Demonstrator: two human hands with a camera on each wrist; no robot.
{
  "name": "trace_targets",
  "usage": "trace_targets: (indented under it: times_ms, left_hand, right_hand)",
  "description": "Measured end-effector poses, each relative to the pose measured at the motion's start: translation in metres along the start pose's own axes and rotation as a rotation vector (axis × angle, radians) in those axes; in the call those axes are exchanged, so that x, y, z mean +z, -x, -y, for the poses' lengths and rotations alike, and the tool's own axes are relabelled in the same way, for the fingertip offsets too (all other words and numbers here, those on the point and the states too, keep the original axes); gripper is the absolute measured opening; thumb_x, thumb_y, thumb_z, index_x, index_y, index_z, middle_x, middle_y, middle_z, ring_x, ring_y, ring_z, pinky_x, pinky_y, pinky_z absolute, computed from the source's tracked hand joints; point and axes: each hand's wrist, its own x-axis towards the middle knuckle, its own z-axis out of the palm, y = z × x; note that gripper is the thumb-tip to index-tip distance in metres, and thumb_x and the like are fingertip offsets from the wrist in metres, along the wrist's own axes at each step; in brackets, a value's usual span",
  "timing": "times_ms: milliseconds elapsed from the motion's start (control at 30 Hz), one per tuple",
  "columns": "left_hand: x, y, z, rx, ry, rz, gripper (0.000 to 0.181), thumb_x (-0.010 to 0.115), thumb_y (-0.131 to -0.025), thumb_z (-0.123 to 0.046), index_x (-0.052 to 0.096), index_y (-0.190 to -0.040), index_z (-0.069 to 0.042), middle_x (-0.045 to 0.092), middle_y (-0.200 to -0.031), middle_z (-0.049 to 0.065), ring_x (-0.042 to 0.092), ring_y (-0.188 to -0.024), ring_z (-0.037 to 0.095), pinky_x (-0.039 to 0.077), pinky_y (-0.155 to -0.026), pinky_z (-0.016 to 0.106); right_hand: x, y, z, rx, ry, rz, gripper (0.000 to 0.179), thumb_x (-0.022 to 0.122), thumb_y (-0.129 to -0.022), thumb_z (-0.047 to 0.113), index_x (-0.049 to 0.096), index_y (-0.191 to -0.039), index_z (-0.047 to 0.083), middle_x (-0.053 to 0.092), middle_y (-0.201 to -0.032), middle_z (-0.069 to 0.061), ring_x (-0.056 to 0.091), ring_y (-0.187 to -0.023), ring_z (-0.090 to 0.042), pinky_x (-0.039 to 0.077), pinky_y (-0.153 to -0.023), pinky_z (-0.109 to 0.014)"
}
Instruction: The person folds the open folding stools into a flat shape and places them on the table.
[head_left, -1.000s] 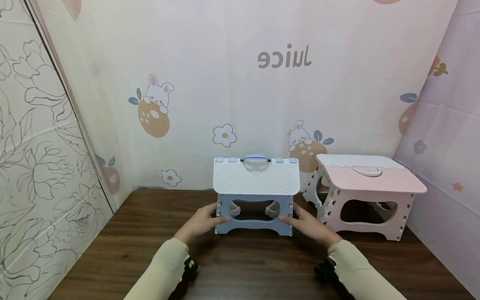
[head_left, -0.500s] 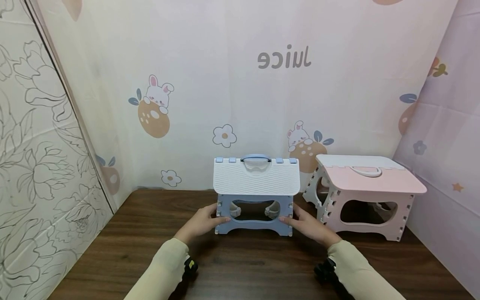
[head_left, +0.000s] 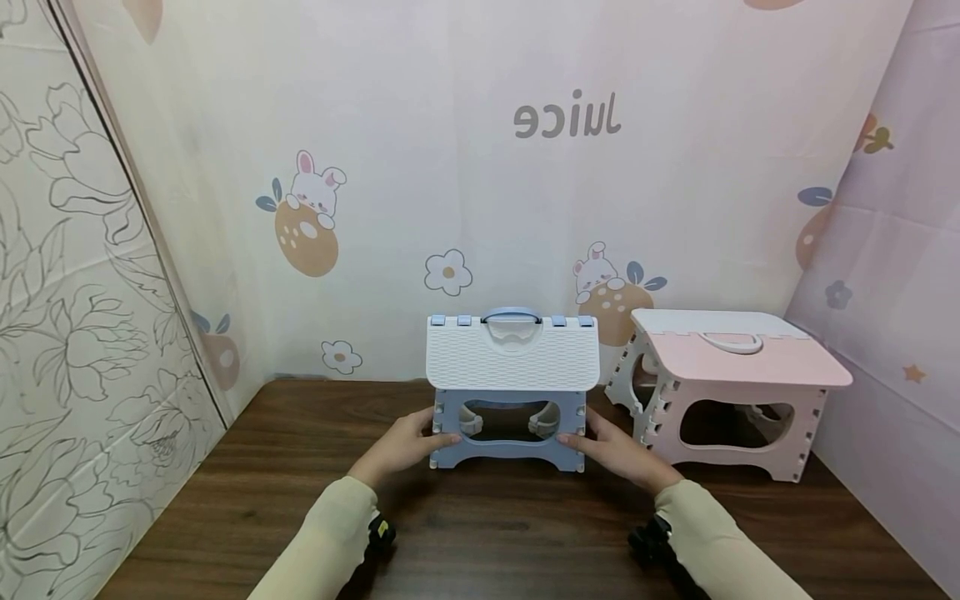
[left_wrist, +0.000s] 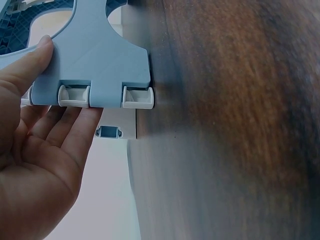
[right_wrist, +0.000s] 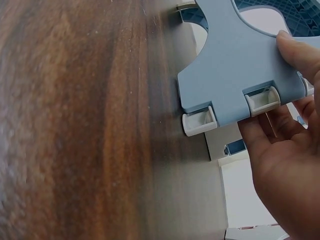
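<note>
Fingers and thumbs of the left hand point(head_left: 397, 443) and right hand point(head_left: 618, 450) grip opposite ends of the blue-and-white folding stool point(head_left: 513, 371), which stands between them on the wooden table point(head_left: 480, 537), long axis left to right, neither hand nearer.

Pink stool point(head_left: 783, 360): unfolded and upright toward the right, top part white, part pink.
Table point(head_left: 495, 542): dark brown wood grain.
Back cloth point(head_left: 420, 108): pale, with printed rabbits point(head_left: 315, 193) and mirrored "Juice" lettering point(head_left: 577, 117).
Left cloth point(head_left: 45, 450): white, outlined flowers point(head_left: 93, 333).
Right cloth point(head_left: 900, 275): pale lilac, orange star point(head_left: 913, 373).
</note>
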Motion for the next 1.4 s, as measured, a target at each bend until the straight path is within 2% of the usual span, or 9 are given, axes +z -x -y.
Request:
trace_targets:
  times_ms: [300, 633, 1067, 1233, 1400]
  left_hand:
    - [0.0, -0.001, 0.0, -0.006, -0.004, 0.014, 0.048, 0.068, -0.097, -0.034, 0.059, -0.137, -0.01, 0.068, -0.121, 0.007, 0.065, -0.104, 0.02, 0.054, -0.085, 0.043]
    - [-0.001, 0.0, 0.0, -0.001, -0.002, 0.017, 0.047, 0.069, -0.097, -0.03, 0.058, -0.137, -0.006, 0.067, -0.122, 0.01, 0.064, -0.105, 0.023, 0.054, -0.085, 0.046]
    - [-0.003, -0.003, -0.002, -0.021, -0.007, 0.029, 0.047, 0.068, -0.097, -0.034, 0.06, -0.136, -0.009, 0.068, -0.119, 0.006, 0.064, -0.102, 0.019, 0.054, -0.085, 0.043]
    - [-0.003, -0.003, -0.004, -0.012, -0.016, 0.034, 0.046, 0.068, -0.097, -0.033, 0.06, -0.135, -0.009, 0.068, -0.119, 0.006, 0.064, -0.103, 0.02, 0.054, -0.085, 0.044]
    - [-0.006, -0.002, -0.005, -0.008, -0.024, 0.045, 0.048, 0.066, -0.098, -0.034, 0.058, -0.138, -0.008, 0.067, -0.123, 0.007, 0.063, -0.106, 0.021, 0.053, -0.087, 0.044]
  right_hand:
    - [-0.001, 0.001, 0.002, 0.025, 0.006, 0.007, 0.083, 0.062, -0.101, 0.032, 0.011, -0.159, 0.002, 0.029, -0.156, -0.027, 0.044, -0.133, -0.039, 0.041, -0.103, -0.055]
    - [-0.001, -0.002, 0.003, 0.002, 0.012, 0.015, 0.083, 0.062, -0.101, 0.031, 0.01, -0.16, 0.003, 0.026, -0.158, -0.026, 0.039, -0.137, -0.04, 0.042, -0.102, -0.052]
    - [-0.003, -0.002, 0.004, 0.045, 0.022, 0.011, 0.08, 0.063, -0.101, 0.033, 0.017, -0.158, -0.001, 0.038, -0.151, -0.026, 0.049, -0.128, -0.036, 0.046, -0.097, -0.049]
    - [-0.005, -0.002, 0.007, 0.084, 0.031, 0.003, 0.082, 0.063, -0.1, 0.037, 0.019, -0.157, -0.001, 0.041, -0.15, -0.024, 0.05, -0.129, -0.035, 0.044, -0.1, -0.052]
    - [-0.008, 0.001, 0.011, 0.101, 0.013, 0.022, 0.079, 0.059, -0.101, 0.04, 0.021, -0.157, 0.0, 0.037, -0.153, -0.022, 0.044, -0.135, -0.036, 0.037, -0.106, -0.057]
